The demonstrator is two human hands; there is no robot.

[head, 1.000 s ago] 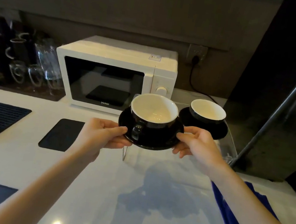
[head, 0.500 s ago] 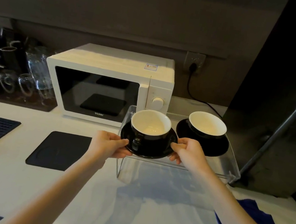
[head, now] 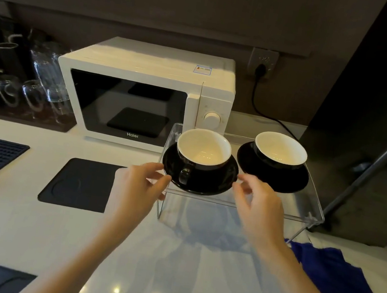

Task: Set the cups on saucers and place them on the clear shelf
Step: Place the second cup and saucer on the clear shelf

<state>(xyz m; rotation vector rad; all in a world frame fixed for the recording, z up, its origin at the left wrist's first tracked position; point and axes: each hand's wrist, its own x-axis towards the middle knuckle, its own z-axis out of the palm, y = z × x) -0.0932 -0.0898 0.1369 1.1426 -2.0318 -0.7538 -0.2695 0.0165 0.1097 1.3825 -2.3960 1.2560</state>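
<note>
Two black cups with cream insides stand on black saucers on the clear shelf [head: 303, 212]. The left cup [head: 203, 151] sits on its saucer [head: 209, 184] near the shelf's front left, handle facing me. The right cup [head: 280, 148] rests on its saucer [head: 283, 181] at the back right. My left hand [head: 138, 189] hovers just left of the left saucer, fingers apart, holding nothing. My right hand [head: 258, 204] is just right of that saucer, fingers spread and empty.
A white microwave [head: 144, 95] stands behind and left of the shelf, its cord plugged into a wall socket [head: 262, 63]. Glasses and dark mugs [head: 21, 73] crowd the back left. Black mats [head: 80, 184] lie on the white counter, a blue cloth [head: 339, 288] at right.
The left cup and saucer went from being carried in both hands to resting on the clear shelf. Both hands have let go and drawn back slightly.
</note>
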